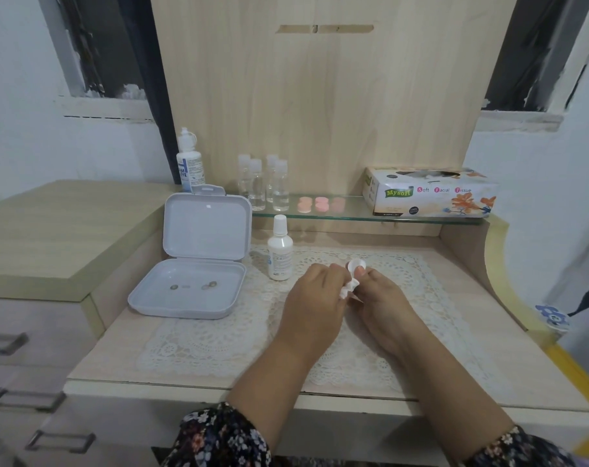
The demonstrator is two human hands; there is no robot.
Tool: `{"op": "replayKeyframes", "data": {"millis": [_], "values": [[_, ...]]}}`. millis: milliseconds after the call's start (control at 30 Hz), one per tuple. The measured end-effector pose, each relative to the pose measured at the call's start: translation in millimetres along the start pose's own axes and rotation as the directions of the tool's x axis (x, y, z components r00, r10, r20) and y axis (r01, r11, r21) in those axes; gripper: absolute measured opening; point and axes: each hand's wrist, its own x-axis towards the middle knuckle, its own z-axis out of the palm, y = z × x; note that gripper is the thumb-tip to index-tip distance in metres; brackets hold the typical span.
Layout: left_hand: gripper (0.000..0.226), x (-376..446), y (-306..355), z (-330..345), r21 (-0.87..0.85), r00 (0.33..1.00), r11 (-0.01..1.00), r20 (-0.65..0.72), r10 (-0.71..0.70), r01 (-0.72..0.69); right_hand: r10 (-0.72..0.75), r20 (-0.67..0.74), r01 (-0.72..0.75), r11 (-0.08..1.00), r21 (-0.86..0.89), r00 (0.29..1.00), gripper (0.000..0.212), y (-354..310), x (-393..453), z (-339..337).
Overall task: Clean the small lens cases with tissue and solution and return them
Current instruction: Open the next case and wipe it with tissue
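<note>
Right hand (379,298) pinches small round white plastic lens case (356,265), opening up; left hand (315,298) pinches crumpled white tissue (348,288) just below it.

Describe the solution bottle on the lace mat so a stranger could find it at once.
Start at the open grey box on the desk's left. Just right of it, on the lace mat, stands the bottle. It is white and opaque, unlike the clear vials on the glass shelf behind.
</note>
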Motion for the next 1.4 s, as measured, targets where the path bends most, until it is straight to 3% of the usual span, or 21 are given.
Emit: {"op": "replayKeyframes", "data": {"millis": [100, 233, 333, 433, 533, 633, 700, 733, 833, 967, 1033, 1100, 1233, 1400], "values": [[0.004, 0.2, 4.6, 1.8, 0.050, 1.000, 0.999, 0.022, -0.015, 0.014, 0.013, 0.013, -0.013, 1.000, -0.020, 1.000, 0.023, -0.9, -0.8, -0.2], [0.012, -1.4, 3.9, -0.4, -0.079, 0.980, 0.981, 0.109, -0.168, 0.177, 0.021, 0.033, -0.020, 0.999, -0.042, 0.999, 0.026, -2.0, -1.5, 0.3], [0.013, -2.4, 2.4, -1.3, -0.087, 0.979, 0.983, 0.137, -0.151, 0.164, 0.009, 0.041, -0.008, 0.999, -0.031, 0.999, 0.030, -4.1, -2.4, 2.3], [0.017, -3.2, 1.5, -2.3, -0.107, 0.971, 0.977, 0.173, -0.164, 0.184, -0.026, -0.034, 0.026, 1.000, 0.013, 0.999, 0.030, -1.8, -1.0, 1.5], [0.022, -3.8, -1.3, -4.2, -0.151, 0.951, 0.955, 0.215, -0.221, 0.256, -0.072, -0.089, 0.067, 0.996, -0.056, 0.993, 0.021, 1.0, 1.1, -3.6], [0.031, 2.1, 0.7, -10.6, -0.320, 0.895, 0.844, 0.270, -0.355, 0.431, -0.132, -0.156, 0.114, 0.986, -0.119, 0.979, 0.021, 0.4, 2.0, -8.1], [0.029, 8.6, 0.4, -17.9, -0.505, 0.837, 0.672, 0.252, -0.486, 0.542, -0.159, -0.195, 0.133, 0.981, -0.140, 0.968, 0.021, 0.2, 2.4, -10.0], [0.027, 11.2, -1.8, -21.0, -0.577, 0.803, 0.591, 0.213, -0.557, 0.563, -0.161, -0.207, 0.133, 0.981, -0.145, 0.965, 0.022, 0.3, 2.9, -10.7], [0.022, 15.0, -7.9, -24.5, -0.647, 0.704, 0.473, 0.142, -0.696, 0.598, -0.165, -0.195, 0.129, 0.975, -0.182, 0.967, 0.019, -0.6, 3.4, -11.4], [0.013, 14.8, -3.8, -20.9, -0.633, 0.615, 0.279, 0.404, -0.677, 0.722, -0.115, -0.119, 0.104, 0.990, -0.099, 0.986, 0.017, 0.4, 1.5, -7.3], [0.019, 13.5, -4.1, -19.4, -0.620, 0.620, 0.240, 0.518, -0.590, 0.747, -0.116, -0.118, 0.103, 0.989, -0.106, 0.986, 0.023, 0.9, 1.1, -7.5], [0.021, 13.1, -4.6, -19.6, -0.626, 0.647, 0.261, 0.533, -0.545, 0.735, -0.148, -0.134, 0.125, 0.978, -0.165, 0.980, 0.019, 0.4, 0.6, -8.7], [0.016, 14.9, -4.3, -22.2, -0.645, 0.630, 0.251, 0.464, -0.623, 0.722, -0.212, -0.117, 0.166, 0.934, -0.315, 0.970, 0.011, 0.0, -1.5, -6.3], [0.014, 14.7, -4.4, -23.9, -0.659, 0.593, 0.215, 0.426, -0.683, 0.721, -0.162, -0.117, 0.125, 0.955, -0.268, 0.980, 0.010, 0.8, -1.6, -3.4]]}}
